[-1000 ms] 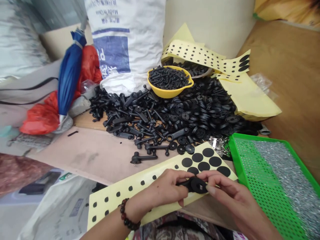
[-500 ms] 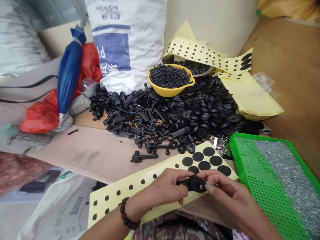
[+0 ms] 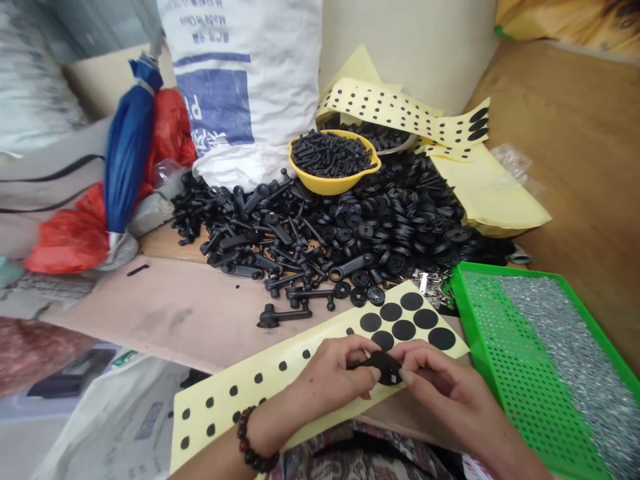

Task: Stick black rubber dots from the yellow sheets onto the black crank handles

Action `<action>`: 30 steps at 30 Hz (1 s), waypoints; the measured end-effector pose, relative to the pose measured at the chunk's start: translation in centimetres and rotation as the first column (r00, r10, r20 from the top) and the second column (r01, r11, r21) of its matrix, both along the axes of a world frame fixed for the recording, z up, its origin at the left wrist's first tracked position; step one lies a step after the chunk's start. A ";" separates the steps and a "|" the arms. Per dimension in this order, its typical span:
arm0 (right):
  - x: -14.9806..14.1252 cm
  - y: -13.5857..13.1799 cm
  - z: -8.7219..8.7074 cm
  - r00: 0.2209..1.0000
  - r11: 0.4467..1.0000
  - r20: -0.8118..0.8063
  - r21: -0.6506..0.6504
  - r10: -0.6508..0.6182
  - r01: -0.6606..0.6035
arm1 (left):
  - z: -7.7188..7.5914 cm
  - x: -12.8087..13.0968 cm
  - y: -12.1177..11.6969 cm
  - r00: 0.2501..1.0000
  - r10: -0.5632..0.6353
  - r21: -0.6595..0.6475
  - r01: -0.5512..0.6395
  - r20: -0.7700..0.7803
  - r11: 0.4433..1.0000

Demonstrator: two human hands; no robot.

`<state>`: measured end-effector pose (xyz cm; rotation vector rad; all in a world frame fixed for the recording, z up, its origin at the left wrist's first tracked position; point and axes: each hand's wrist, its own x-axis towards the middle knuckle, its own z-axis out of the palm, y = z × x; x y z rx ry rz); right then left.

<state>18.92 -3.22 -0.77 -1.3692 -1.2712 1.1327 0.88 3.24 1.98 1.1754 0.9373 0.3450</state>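
Handle [image 3: 383,368]: black. Sticker sheet [image 3: 271,372]: pale yellow, black dots. Bowl [image 3: 333,185]: yellow; tray [image 3: 475,340]: green; sack [image 3: 280,87]: white, blue block.

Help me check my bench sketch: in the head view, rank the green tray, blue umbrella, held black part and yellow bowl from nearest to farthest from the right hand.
1. Black part: at the right hand's fingers.
2. Green tray: to the hand's right.
3. Yellow bowl: farther back, leftward.
4. Blue umbrella: back, at far left.
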 end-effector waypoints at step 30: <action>-2.0 0.3 2.3 0.993 0.995 -0.086 0.052 -0.083 0.087 | 1.3 0.6 -2.4 0.869 0.425 -0.165 -0.394 0.253 0.904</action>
